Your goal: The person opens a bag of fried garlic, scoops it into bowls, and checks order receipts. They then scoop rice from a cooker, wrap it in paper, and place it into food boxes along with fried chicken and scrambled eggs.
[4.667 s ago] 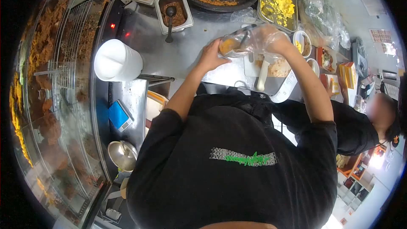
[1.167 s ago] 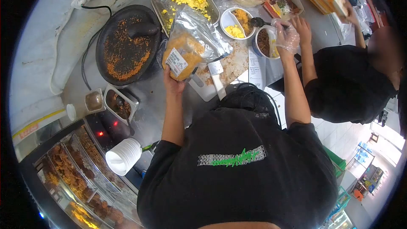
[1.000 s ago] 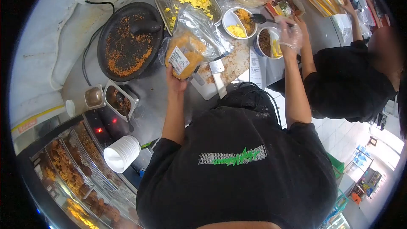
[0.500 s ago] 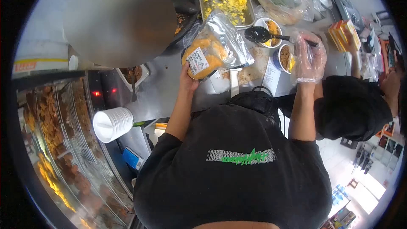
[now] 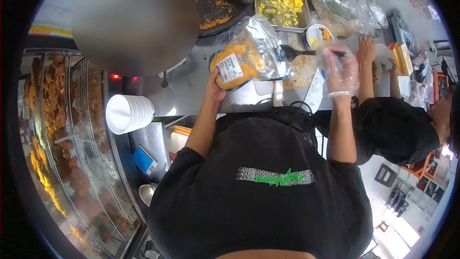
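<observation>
My left hand [image 5: 216,86] grips the lower left side of a clear plastic pouch [image 5: 241,64] with a white label and orange-yellow crumbly food inside. The pouch's loose, shiny upper end points right. My right hand [image 5: 339,69], in a clear plastic glove, is closed on the handle of a black spoon [image 5: 289,52]. The spoon's head is at the pouch's right end; whether it is inside cannot be made out. Just beyond the handle stands a white paper bowl [image 5: 319,34] with yellow and orange-brown food, partly covered by my glove.
A metal tray [image 5: 306,25] of yellow scrambled egg and a dark stone mortar [image 5: 238,18] stand at the back. Stacked white bowls [image 5: 128,114] are at left. On the right, a co-worker's hand [image 5: 367,48] reaches over the counter. A receipt [image 5: 315,91] lies near the front edge.
The spoon has moved left and slightly down, from above the bowls to the pouch's end. The second bowl is no longer visible. A co-worker's hand has come in beside my right hand.
</observation>
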`<state>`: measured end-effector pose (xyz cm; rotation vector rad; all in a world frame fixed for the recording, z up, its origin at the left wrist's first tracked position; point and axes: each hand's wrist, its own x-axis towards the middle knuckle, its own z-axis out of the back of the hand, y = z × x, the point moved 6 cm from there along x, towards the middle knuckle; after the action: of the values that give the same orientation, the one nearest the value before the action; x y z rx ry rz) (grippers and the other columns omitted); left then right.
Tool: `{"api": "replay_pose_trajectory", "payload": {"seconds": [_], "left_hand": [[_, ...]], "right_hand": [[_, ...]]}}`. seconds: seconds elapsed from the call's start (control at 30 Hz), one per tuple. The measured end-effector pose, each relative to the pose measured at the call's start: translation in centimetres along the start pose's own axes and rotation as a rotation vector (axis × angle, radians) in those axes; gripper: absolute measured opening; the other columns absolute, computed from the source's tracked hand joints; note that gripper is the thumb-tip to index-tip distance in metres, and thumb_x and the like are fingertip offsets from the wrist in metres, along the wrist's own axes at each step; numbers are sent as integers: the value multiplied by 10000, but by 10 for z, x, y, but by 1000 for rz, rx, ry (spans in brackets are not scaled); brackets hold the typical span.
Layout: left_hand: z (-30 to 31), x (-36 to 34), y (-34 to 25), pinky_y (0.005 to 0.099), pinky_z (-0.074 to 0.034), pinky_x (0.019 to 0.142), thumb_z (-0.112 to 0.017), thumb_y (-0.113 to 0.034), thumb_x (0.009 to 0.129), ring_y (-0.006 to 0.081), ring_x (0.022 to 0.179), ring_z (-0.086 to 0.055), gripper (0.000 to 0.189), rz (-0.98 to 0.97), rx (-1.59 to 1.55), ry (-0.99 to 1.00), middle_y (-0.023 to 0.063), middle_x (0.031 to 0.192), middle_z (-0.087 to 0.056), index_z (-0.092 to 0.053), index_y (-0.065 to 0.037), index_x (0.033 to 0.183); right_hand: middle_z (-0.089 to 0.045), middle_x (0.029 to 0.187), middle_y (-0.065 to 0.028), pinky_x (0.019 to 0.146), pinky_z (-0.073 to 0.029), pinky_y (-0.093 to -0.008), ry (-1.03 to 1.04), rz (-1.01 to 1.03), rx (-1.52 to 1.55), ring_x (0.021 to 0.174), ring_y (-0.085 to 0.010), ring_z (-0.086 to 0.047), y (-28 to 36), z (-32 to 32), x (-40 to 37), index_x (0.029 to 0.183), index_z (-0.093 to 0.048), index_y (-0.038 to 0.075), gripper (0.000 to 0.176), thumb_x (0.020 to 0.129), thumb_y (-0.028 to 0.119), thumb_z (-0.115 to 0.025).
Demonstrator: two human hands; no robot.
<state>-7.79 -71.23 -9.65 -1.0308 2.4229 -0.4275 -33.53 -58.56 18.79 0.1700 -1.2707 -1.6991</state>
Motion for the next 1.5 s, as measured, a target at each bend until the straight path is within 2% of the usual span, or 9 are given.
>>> {"api": "replay_pose_trajectory", "payload": {"seconds": [0.07,0.23,0.47,0.6,0.77,1.0,1.17,1.37,1.5], "left_hand": [[2,-7,0,446,-446,967,-462,-313,943,265,1112,-572,456,5,-16,38,112,1229,-571,-441,-27,1297],[18,-24,-6,453,-426,992,-462,-318,941,249,1140,-553,473,-22,73,70,98,1256,-554,-422,-41,1322],[51,-45,-17,488,-388,1023,-466,-434,937,288,1235,-454,602,-26,-10,154,99,1357,-432,-284,-104,1407],[54,-63,-58,478,-321,1062,-534,-340,922,303,1288,-353,680,-377,363,-123,127,1395,-336,-159,-117,1444],[61,-78,-71,447,-231,1093,-601,-326,867,287,1328,-280,818,-631,895,15,161,1444,-235,-97,-69,1457],[66,-75,-41,432,-207,1089,-647,-258,823,310,1329,-266,880,-583,1172,46,173,1453,-218,-81,-3,1447],[-4,-103,-21,387,-359,986,-593,-129,878,271,1224,-388,706,-606,1038,-248,174,1396,-293,-168,-10,1429],[19,-138,20,288,-424,872,-582,-35,879,176,1035,-512,513,-633,1151,-301,131,1203,-486,-354,-10,1337],[37,-167,73,263,-452,797,-597,-32,874,140,892,-566,330,-392,1300,-337,82,970,-590,-519,-8,1193]], "right_hand": [[-659,854,-84,731,-467,-256,187,1,0,782,-125,-595,14,-26,-7,873,-618,-12,72,837,43,-647],[-505,1229,-231,982,-380,-406,378,231,-143,1104,-359,-532,31,-82,-22,1380,-365,41,588,872,240,-584],[-612,983,-215,761,-481,-455,541,-43,-40,914,-366,-606,38,-164,-66,1111,-527,30,344,831,209,-615],[-624,828,-206,729,-478,-471,422,265,56,847,-394,-601,70,-216,-59,1055,-538,33,307,814,212,-602],[-620,953,-212,752,-475,-481,579,12,29,878,-402,-596,58,-255,-58,1061,-546,22,347,818,264,-595],[-645,969,-155,757,-496,-423,181,173,51,862,-355,-622,59,-180,-75,1128,-551,34,445,821,350,-609],[-663,882,-121,673,-515,-349,296,280,324,752,-307,-645,34,-79,-98,1011,-629,38,265,839,239,-632],[-633,700,-54,605,-486,-282,189,-345,188,654,-136,-600,-110,49,-210,816,-655,13,98,840,107,-639],[-603,694,-63,638,-472,-271,-41,-852,563,664,-136,-590,-178,93,-292,801,-642,-25,217,897,165,-600]]}}
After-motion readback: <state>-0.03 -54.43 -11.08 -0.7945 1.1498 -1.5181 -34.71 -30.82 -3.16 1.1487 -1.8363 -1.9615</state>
